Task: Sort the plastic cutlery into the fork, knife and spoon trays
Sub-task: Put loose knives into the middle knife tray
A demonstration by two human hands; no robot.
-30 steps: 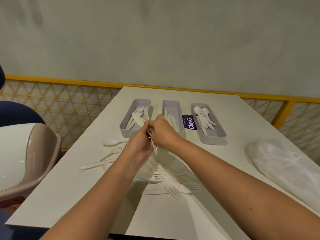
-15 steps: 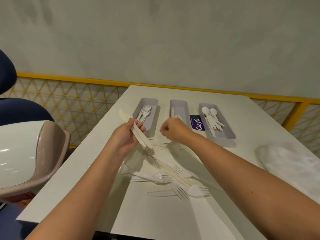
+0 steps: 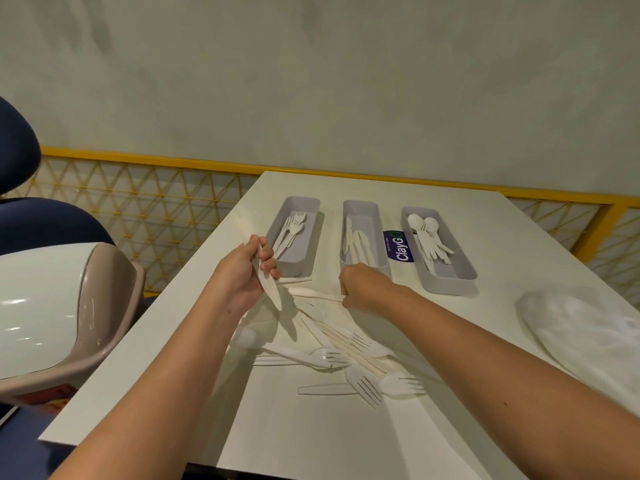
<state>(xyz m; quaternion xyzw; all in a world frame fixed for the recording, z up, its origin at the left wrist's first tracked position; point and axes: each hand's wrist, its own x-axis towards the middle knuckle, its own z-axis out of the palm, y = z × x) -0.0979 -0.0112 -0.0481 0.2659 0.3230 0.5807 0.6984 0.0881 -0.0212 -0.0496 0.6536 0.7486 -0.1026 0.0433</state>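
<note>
Several pieces of loose cutlery lie heaped on the table. Beyond them, the left hand grips a knife above the heap. The right hand is curled against the heap; its grasp cannot be determined. Farthest stand the fork tray, knife tray and spoon tray, each partly filled.

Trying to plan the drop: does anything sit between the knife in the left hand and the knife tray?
Yes. The fork tray lies between the left hand, gripping the knife, and the knife tray, and the right hand is at that tray's near end. Both sit low, so lifting over them should probably work.
</note>
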